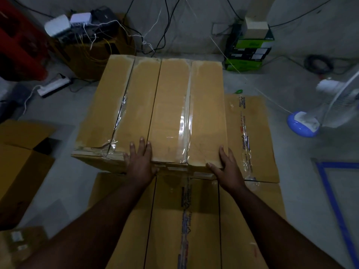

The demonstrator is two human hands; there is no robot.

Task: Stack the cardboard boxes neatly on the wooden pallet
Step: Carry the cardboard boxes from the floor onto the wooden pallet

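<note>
A large cardboard box (155, 111) fills the middle of the frame, its long axis running from the lower centre up toward the top, away from the person. It sits on a layer of other boxes (186, 220) that spreads toward the bottom and right of the frame; no wooden pallet can be seen under them.

Both hands are at the near edge of the top box. The left hand (140, 162) lies flat on the lid with straight fingers, a released grip that presses rather than holds. The right hand (226, 166) cups the near right corner, thumb on the front face, fingers along the side.

The box lies directly ahead of both hands, each about equally near, so the coming move looks like a push away or a small squaring twist. Its near left corner is crushed and may catch.
</note>
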